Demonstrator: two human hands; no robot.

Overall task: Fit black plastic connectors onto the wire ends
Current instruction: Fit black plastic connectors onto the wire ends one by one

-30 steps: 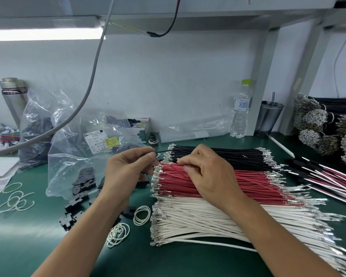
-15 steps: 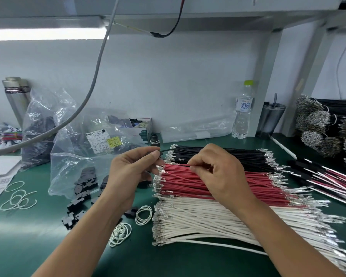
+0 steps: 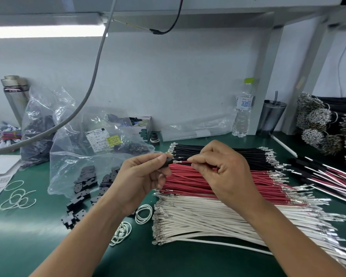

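Above the counter (image 3: 168, 262), over the left ends of the wire rows, left hand (image 3: 142, 174) pinched a black connector (image 3: 168, 162) between thumb and curled fingers. Right hand (image 3: 222, 172) pinched a red wire (image 3: 183, 161), its long axis lying 3-to-9 o'clock, metal tip just short of the connector at 9 o'clock. Judged: push toward 9 o'clock next.

The mat (image 3: 48, 246) on the bench is dark green, and on it lie black wires (image 3: 248, 154), red wires (image 3: 198, 180) and white wires (image 3: 218, 220), all with silver metal tips. The loose connectors (image 3: 84, 182) are black, the rubber bands (image 3: 143, 213) white. The clear bottle (image 3: 244, 110) has a lime-green cap and a blue-and-white label.
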